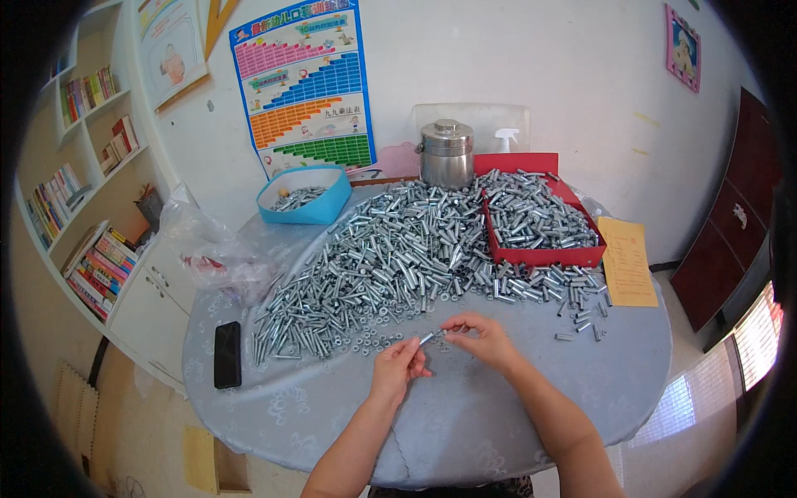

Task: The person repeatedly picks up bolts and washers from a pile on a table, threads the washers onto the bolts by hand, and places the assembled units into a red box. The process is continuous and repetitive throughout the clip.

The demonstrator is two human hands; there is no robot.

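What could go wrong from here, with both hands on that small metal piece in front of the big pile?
1. The small metal piece is pinched only by fingertips of the left hand and right hand; a loose grip may drop it among the washers.
2. The pile of metal sleeves slopes toward the hands; a nudge might send some rolling.
3. Stray sleeves lie toward the table's right edge and could roll off.
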